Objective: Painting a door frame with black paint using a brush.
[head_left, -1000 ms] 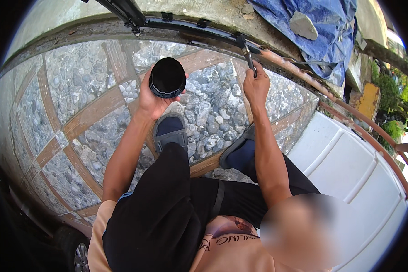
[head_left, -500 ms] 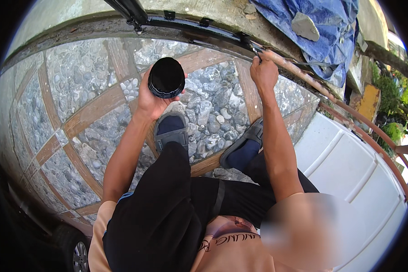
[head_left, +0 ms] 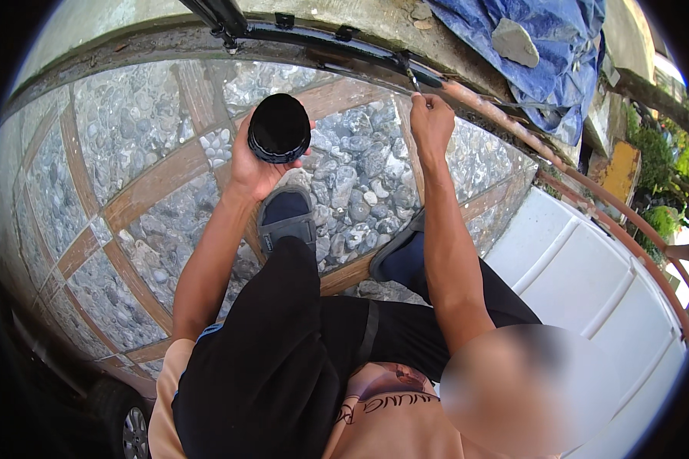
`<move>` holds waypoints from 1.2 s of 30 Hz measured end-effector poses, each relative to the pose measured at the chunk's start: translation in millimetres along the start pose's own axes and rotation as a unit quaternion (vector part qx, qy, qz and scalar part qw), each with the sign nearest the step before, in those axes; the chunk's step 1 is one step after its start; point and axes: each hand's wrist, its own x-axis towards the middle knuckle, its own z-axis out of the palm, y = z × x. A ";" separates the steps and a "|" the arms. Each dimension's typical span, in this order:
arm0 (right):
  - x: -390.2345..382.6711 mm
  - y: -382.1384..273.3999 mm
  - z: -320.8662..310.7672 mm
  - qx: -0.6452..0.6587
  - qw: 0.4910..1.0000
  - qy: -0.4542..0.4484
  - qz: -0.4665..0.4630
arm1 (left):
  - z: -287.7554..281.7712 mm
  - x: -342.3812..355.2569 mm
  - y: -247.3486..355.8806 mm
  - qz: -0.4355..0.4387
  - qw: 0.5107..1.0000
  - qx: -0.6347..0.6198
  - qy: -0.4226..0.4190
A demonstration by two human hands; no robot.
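Note:
My left hand (head_left: 251,164) holds a round container of black paint (head_left: 279,128) from below and the side, its dark, glossy top facing up. My right hand (head_left: 432,122) is closed around the handle of a small paintbrush (head_left: 413,80). The brush tip touches or lies right by a long metal pipe (head_left: 337,43) along the base of the wall. Left of the brush the pipe is glossy black; to the right the reddish-brown pipe (head_left: 486,107) shows bare. The bristles are too small to make out clearly.
A black upright post (head_left: 216,19) joins the pipe. A blue tarp (head_left: 551,61) with a stone (head_left: 515,43) on it lies beyond. Pebbled paving (head_left: 352,183) lies under my sandals. A white ribbed panel (head_left: 582,268) stands at right, a car wheel (head_left: 134,428) at lower left.
My right hand with the brush has moved left along the pipe, and the black stretch reaches slightly further right. The left hand and container have barely shifted.

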 end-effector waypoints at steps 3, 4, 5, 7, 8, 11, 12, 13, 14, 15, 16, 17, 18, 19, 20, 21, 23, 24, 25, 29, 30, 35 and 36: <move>3.0 2.6 10.5 -0.016 0.999 0.018 -0.029 | 2.6 1.1 -0.8 0.000 1.000 0.003 -0.003; 4.5 3.3 9.1 -0.017 0.999 0.018 -0.029 | 2.8 2.1 -1.9 0.000 1.000 0.002 -0.010; 7.5 4.3 5.8 0.011 0.999 0.041 -0.030 | 2.8 3.3 -3.0 -0.001 1.000 0.000 -0.017; -0.7 -3.8 -1.3 0.059 0.996 0.058 -0.021 | -0.3 0.5 -1.7 0.002 1.000 0.001 -0.004; -8.4 -5.2 -6.3 0.060 0.997 0.053 -0.022 | -2.6 -1.0 -1.2 0.004 1.000 0.001 0.006; -17.1 -4.0 -28.3 0.040 0.997 0.062 -0.039 | -9.4 -1.0 0.4 -0.008 1.000 0.011 -0.006; -9.0 -6.7 -38.4 0.038 0.997 0.058 -0.041 | -9.2 0.0 0.9 -0.006 1.000 0.007 -0.004; 1.5 -14.2 -50.1 0.007 0.994 0.049 -0.101 | -7.8 0.3 1.7 -0.006 1.000 0.011 -0.012; 12.0 -24.8 -62.8 -0.025 0.986 0.039 -0.161 | -7.2 0.6 0.9 -0.007 1.000 0.012 -0.020; 24.0 -47.1 -74.6 -0.103 0.979 -0.001 -0.173 | -8.8 -0.5 1.3 -0.004 1.000 0.016 -0.021; 39.0 -68.2 -83.8 -0.181 0.965 -0.039 -0.186 | -9.0 -0.8 1.2 -0.001 1.000 0.010 -0.015; 63.6 -74.6 -84.4 -0.215 0.943 -0.073 -0.243 | -7.3 -0.2 2.0 -0.003 1.000 0.009 -0.018; 87.1 -82.8 -82.6 -0.250 0.915 -0.103 -0.298 | -5.6 2.4 0.8 -0.007 1.000 0.006 -0.024; 96.9 -104.1 -77.4 -0.308 0.883 -0.155 -0.319 | -6.9 0.5 1.1 -0.002 1.000 0.011 -0.021; 104.5 -122.3 -70.1 -0.364 0.843 -0.204 -0.340 | -7.5 -2.4 1.0 0.004 1.000 0.007 -0.018; 113.7 -128.2 -55.2 -0.365 0.840 -0.205 -0.345 | -7.3 -5.0 0.9 0.004 1.000 0.004 -0.009; 131.0 -137.1 -31.2 -0.450 0.785 -0.204 -0.374 | -5.1 -5.7 0.0 0.009 1.000 -0.002 -0.004; 130.6 -142.9 -22.1 -0.450 0.782 -0.204 -0.381 | -6.0 -7.8 0.4 0.011 1.000 0.002 0.001; 130.3 -147.8 -14.0 -0.483 0.750 -0.222 -0.394 | -7.2 -9.8 0.8 0.011 1.000 0.005 0.007; 114.4 -170.5 -0.2 -0.547 0.698 -0.248 -0.390 | -16.1 -19.1 -1.3 0.015 0.999 -0.004 0.031; 112.1 -176.0 0.3 -0.583 0.670 -0.268 -0.374 | -17.1 -22.0 -2.1 0.011 0.999 -0.001 0.034; 96.7 -219.5 -19.3 -0.575 0.648 -0.282 -0.412 | -25.7 -29.8 -6.5 0.011 0.999 -0.011 0.036; 98.3 -219.8 -19.1 -0.577 0.648 -0.279 -0.411 | -25.4 -29.7 -7.1 0.009 0.999 -0.022 0.038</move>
